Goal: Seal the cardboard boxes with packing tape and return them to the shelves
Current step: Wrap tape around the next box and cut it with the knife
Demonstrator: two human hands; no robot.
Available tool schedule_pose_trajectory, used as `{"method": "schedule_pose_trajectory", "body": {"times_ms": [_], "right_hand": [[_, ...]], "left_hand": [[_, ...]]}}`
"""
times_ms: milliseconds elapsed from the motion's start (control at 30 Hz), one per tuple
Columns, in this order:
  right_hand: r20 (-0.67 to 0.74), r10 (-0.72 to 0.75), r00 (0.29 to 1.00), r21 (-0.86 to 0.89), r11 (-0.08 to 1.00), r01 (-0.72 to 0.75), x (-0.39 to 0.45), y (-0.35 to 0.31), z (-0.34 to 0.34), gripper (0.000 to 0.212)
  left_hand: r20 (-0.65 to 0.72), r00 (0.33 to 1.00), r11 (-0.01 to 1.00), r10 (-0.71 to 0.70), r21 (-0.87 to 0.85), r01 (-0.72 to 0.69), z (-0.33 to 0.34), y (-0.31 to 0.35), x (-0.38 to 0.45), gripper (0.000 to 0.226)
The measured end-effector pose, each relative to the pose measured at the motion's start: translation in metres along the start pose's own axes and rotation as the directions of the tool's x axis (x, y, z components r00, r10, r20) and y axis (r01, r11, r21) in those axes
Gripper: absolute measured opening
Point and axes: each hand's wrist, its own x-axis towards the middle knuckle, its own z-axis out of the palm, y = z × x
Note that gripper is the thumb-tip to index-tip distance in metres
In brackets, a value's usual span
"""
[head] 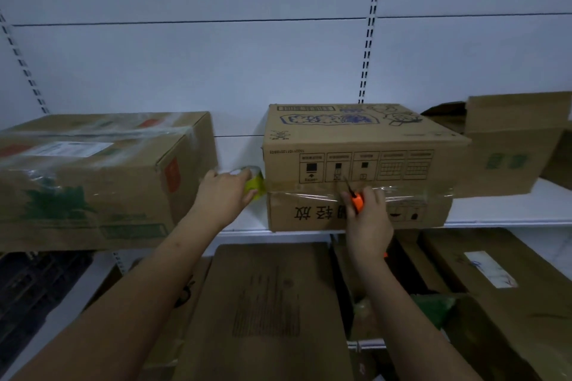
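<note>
A cardboard box [356,145] with blue print stands on the white shelf [507,210], clear tape stretched across the seam of its front face. My left hand [224,192] grips a roll of packing tape [255,181] with a yellow-green core at the box's left front corner. My right hand [368,213] holds orange-handled scissors [356,198] against the taped seam, the dark blades pointing up and left.
A larger box [93,176] wrapped in clear tape sits on the shelf to the left. An open box [513,148] with raised flaps stands to the right. Flattened cardboard [266,312] and more boxes [495,288] fill the lower level. A dark crate [34,294] is at bottom left.
</note>
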Motion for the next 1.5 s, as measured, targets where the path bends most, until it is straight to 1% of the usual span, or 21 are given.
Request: {"method": "schedule_pose_trajectory", "body": {"times_ms": [67, 133, 233, 300, 367, 433, 533, 567, 667, 767, 900, 967, 1033, 1067, 1133, 1200, 1233, 1333, 1367, 1433, 1500], "right_hand": [[0.002, 0.037, 0.999, -0.004, 0.999, -0.037, 0.002, 0.016, -0.007, 0.024], [-0.010, 0.115, 0.993, 0.024, 0.993, -0.114, 0.009, 0.035, -0.015, 0.023], [0.007, 0.116, 0.993, 0.012, 0.993, -0.116, 0.022, 0.054, -0.030, 0.024], [-0.003, 0.122, 0.992, 0.037, 0.992, -0.122, 0.029, 0.063, -0.040, 0.022], [-0.037, 0.163, 0.986, 0.080, 0.984, -0.160, 0.035, 0.074, -0.049, 0.023], [-0.041, 0.220, 0.975, 0.120, 0.970, -0.214, 0.040, 0.085, -0.058, 0.023], [-0.036, 0.344, 0.938, 0.247, 0.913, -0.325, 0.035, 0.087, -0.071, 0.017], [-0.029, 0.351, 0.936, 0.298, 0.897, -0.327, 0.026, 0.082, -0.074, 0.014], [0.055, 0.252, 0.966, 0.419, 0.873, -0.251, -0.003, 0.060, -0.068, 0.007], [0.104, 0.135, 0.985, 0.454, 0.875, -0.167, -0.023, 0.039, -0.057, 0.004], [0.175, 0.103, 0.979, 0.340, 0.927, -0.158, -0.040, 0.019, -0.057, 0.018], [0.197, 0.123, 0.973, 0.304, 0.936, -0.179, -0.046, 0.009, -0.059, 0.023], [0.207, 0.155, 0.966, 0.332, 0.918, -0.218, -0.053, -0.004, -0.058, 0.015], [0.218, 0.159, 0.963, 0.326, 0.918, -0.225, -0.058, -0.011, -0.057, 0.014], [0.296, 0.151, 0.943, 0.274, 0.933, -0.235, -0.071, -0.025, -0.055, 0.020], [0.365, 0.150, 0.919, 0.187, 0.955, -0.230, -0.084, -0.042, -0.051, 0.020], [0.369, 0.148, 0.917, 0.140, 0.967, -0.212, -0.089, -0.051, -0.049, 0.021], [0.348, 0.165, 0.923, -0.098, 0.985, -0.140, -0.095, -0.074, -0.036, 0.051], [0.332, 0.177, 0.926, -0.176, 0.977, -0.123, -0.095, -0.081, -0.032, 0.055], [0.300, 0.205, 0.932, -0.231, 0.963, -0.137, -0.095, -0.092, -0.023, 0.054], [0.276, 0.223, 0.935, -0.193, 0.966, -0.174, -0.095, -0.106, -0.012, 0.043]], "left_hand": [[0.040, 0.999, 0.995, -0.010, -0.096, 0.013, 0.008, 0.006, 0.006, 0.034], [0.032, 0.999, 0.976, -0.037, -0.212, 0.042, 0.013, 0.010, 0.010, 0.027], [0.057, 0.997, 0.931, -0.047, -0.359, 0.064, 0.012, 0.021, 0.012, 0.019], [0.091, 0.996, 0.911, -0.008, -0.411, 0.045, 0.006, 0.033, 0.011, 0.015], [0.130, 0.991, 0.894, 0.028, -0.446, 0.033, -0.001, 0.048, 0.012, 0.018], [0.129, 0.990, 0.890, 0.052, -0.456, 0.013, -0.008, 0.063, 0.017, 0.024], [0.155, 0.981, 0.845, 0.113, -0.535, -0.013, -0.014, 0.084, 0.023, 0.020], [0.168, 0.976, 0.828, 0.137, -0.561, -0.019, -0.016, 0.090, 0.024, 0.016], [0.147, 0.971, 0.836, 0.189, -0.543, -0.080, -0.014, 0.111, 0.030, 0.020], [0.156, 0.965, 0.823, 0.210, -0.561, -0.089, -0.010, 0.118, 0.029, 0.025], [0.243, 0.931, 0.782, 0.272, -0.620, -0.067, 0.000, 0.105, 0.024, 0.041], [0.222, 0.929, 0.747, 0.297, -0.659, -0.081, 0.004, 0.097, 0.027, 0.051], [0.182, 0.926, 0.725, 0.330, -0.677, -0.125, 0.009, 0.090, 0.032, 0.059], [0.167, 0.922, 0.729, 0.349, -0.667, -0.155, 0.011, 0.088, 0.035, 0.058], [0.178, 0.911, 0.746, 0.371, -0.642, -0.178, 0.018, 0.080, 0.041, 0.044], [0.209, 0.907, 0.745, 0.366, -0.649, -0.151, 0.028, 0.072, 0.050, 0.032], [0.233, 0.902, 0.745, 0.365, -0.654, -0.132, 0.034, 0.069, 0.054, 0.031], [0.313, 0.865, 0.703, 0.391, -0.709, -0.061, 0.048, 0.065, 0.064, 0.037], [0.314, 0.860, 0.689, 0.401, -0.722, -0.058, 0.051, 0.064, 0.066, 0.038], [0.266, 0.869, 0.699, 0.418, -0.705, -0.120, 0.051, 0.061, 0.069, 0.036], [0.173, 0.894, 0.733, 0.414, -0.646, -0.214, 0.049, 0.053, 0.068, 0.034]]}}
